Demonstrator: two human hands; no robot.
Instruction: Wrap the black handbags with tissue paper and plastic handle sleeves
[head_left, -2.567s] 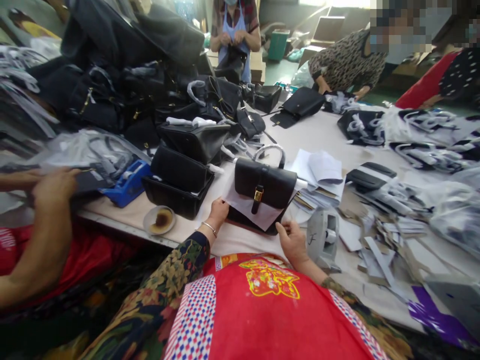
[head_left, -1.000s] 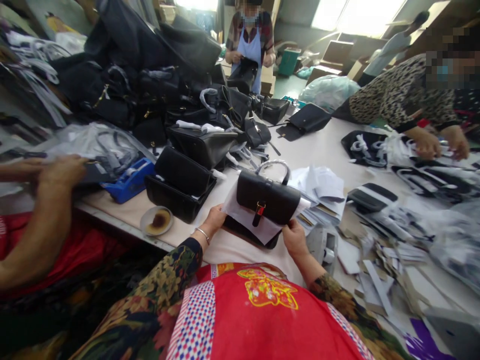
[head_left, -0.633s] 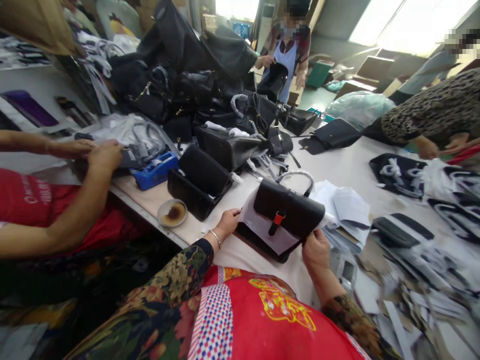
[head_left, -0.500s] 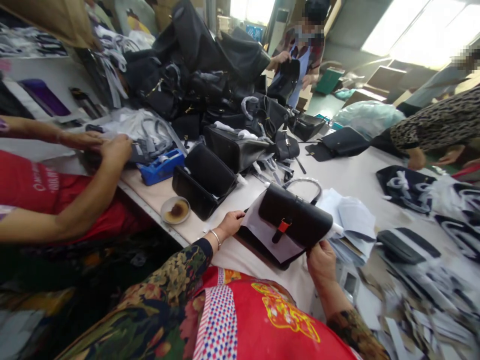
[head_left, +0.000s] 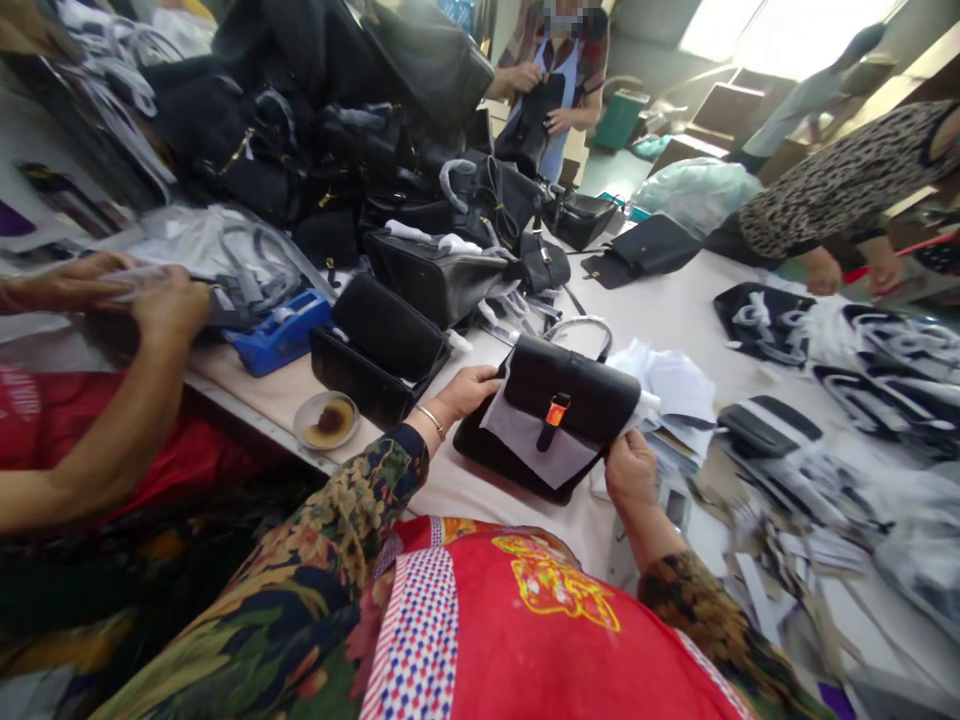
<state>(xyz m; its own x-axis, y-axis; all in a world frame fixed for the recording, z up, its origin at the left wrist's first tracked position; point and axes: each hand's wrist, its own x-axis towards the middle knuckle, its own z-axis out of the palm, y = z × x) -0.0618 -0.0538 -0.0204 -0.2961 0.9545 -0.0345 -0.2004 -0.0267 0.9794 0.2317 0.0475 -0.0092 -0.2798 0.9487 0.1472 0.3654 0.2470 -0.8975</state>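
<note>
A black handbag (head_left: 581, 388) stands on the table in front of me, its flap folded down over a sheet of white paper (head_left: 517, 430). An orange tag shows at the strap buckle (head_left: 555, 412), and a wrapped handle (head_left: 592, 325) loops up behind. My left hand (head_left: 471, 390) is closed on the bag's upper left side, fingers partly hidden behind it. On the opposite side, my right hand (head_left: 630, 470) grips the lower right edge of flap and paper. Close to my left hand sits another black bag (head_left: 379, 350), tipped back with its flap up.
A blue tape dispenser (head_left: 277, 332) and a dish with brown paste (head_left: 327, 420) lie to the left, beside a co-worker's hands (head_left: 161, 300). Black bags (head_left: 442, 275) pile up behind. White papers (head_left: 667, 380) and card scraps (head_left: 750, 540) cover the right. Other people work across the table.
My view has shifted, so the surroundings sit further left and higher. The bag now stands more upright between my hands, both of which keep hold of it.
</note>
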